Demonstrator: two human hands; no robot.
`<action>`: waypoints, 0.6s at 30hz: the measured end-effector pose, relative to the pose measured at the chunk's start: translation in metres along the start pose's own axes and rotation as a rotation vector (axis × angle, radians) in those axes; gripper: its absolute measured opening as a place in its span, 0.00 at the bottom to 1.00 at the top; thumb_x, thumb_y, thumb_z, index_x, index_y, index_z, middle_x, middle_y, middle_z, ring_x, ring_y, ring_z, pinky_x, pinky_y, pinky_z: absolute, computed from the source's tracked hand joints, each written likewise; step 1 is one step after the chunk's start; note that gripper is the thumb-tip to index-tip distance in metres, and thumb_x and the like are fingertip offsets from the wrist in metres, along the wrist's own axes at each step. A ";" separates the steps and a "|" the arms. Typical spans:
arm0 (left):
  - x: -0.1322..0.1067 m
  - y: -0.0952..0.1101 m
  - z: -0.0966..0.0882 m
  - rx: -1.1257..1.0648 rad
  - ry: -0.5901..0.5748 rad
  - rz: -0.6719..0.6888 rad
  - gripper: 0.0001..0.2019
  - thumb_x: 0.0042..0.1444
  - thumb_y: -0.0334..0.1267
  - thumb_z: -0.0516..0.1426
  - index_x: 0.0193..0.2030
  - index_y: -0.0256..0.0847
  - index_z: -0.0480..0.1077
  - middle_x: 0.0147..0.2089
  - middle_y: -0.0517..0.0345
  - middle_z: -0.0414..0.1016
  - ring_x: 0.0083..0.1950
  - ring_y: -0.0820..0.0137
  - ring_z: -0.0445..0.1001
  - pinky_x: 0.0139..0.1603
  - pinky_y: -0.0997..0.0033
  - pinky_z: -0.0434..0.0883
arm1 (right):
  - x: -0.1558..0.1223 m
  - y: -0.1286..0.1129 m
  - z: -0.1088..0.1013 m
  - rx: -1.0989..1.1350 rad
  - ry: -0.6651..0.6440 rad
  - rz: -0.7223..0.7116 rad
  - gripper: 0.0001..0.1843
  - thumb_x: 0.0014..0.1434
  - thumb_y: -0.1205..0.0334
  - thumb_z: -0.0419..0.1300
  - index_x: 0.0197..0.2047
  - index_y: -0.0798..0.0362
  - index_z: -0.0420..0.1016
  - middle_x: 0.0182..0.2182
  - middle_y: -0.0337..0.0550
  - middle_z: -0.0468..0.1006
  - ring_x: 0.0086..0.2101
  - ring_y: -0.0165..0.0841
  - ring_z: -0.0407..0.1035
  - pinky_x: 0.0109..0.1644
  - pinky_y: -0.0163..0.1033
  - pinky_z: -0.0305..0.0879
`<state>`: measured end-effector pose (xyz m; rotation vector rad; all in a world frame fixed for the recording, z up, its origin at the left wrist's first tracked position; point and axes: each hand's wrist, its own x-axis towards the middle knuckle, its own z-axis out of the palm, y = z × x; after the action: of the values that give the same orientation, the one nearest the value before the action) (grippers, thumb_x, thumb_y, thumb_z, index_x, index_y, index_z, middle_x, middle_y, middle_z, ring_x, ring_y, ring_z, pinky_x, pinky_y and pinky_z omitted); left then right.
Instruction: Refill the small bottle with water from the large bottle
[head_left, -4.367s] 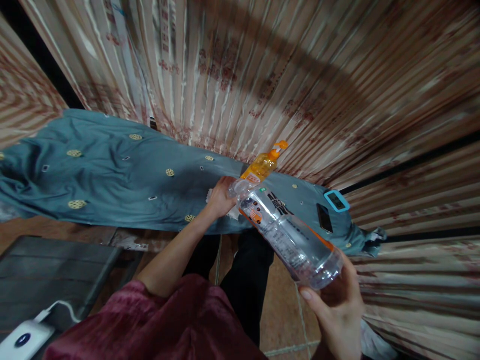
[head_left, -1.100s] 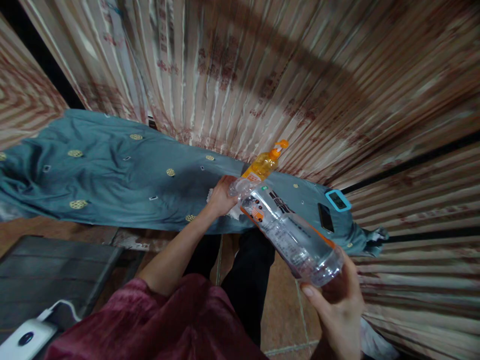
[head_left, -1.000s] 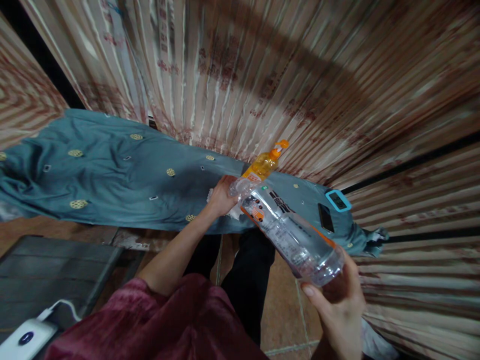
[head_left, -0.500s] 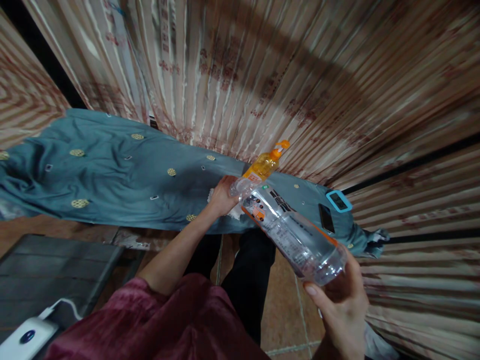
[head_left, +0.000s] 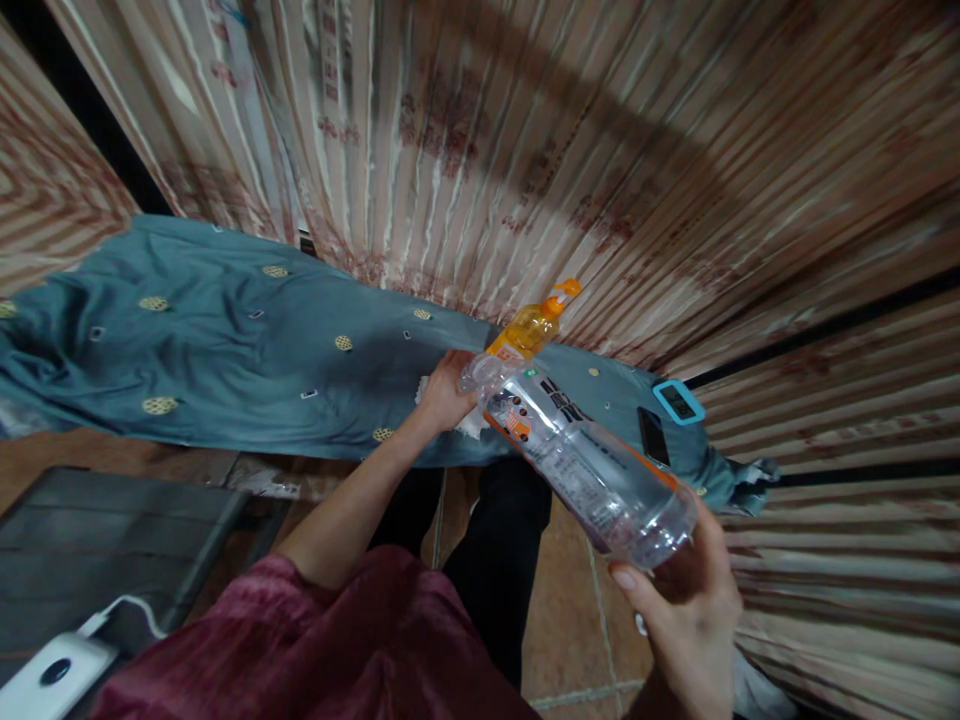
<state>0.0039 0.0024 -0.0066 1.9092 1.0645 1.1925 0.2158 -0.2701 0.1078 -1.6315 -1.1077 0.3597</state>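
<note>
My right hand point(head_left: 686, 615) grips the base of a clear plastic bottle point(head_left: 585, 465) with an orange-and-white label. The bottle is tipped forward, its neck pointing down at my left hand point(head_left: 444, 393). That hand is closed on a white cloth point(head_left: 469, 422), which rests on the blue-green patterned fabric point(head_left: 225, 345) spread over a surface. An orange spray bottle point(head_left: 529, 328) stands just behind the clear bottle's neck. What the neck touches is hidden.
A dark phone point(head_left: 651, 435) and a small device with a cyan frame point(head_left: 679, 402) lie on the fabric at the right. Striped curtains point(head_left: 525, 150) hang behind. A white device with a cable point(head_left: 52, 672) sits on a dark panel at the lower left. Tiled floor lies below.
The clear bottle and my right hand have drifted slightly to the right. My left hand has stayed on the cloth.
</note>
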 end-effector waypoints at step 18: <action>-0.001 0.005 -0.003 0.006 0.000 -0.045 0.20 0.61 0.56 0.68 0.48 0.42 0.76 0.49 0.47 0.83 0.55 0.49 0.82 0.61 0.49 0.79 | 0.001 -0.004 -0.001 -0.024 -0.009 -0.016 0.55 0.45 0.47 0.85 0.74 0.46 0.72 0.66 0.58 0.80 0.57 0.53 0.80 0.55 0.53 0.80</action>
<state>0.0029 -0.0006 -0.0014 1.8798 1.1067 1.1651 0.2151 -0.2694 0.1119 -1.6429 -1.1353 0.3441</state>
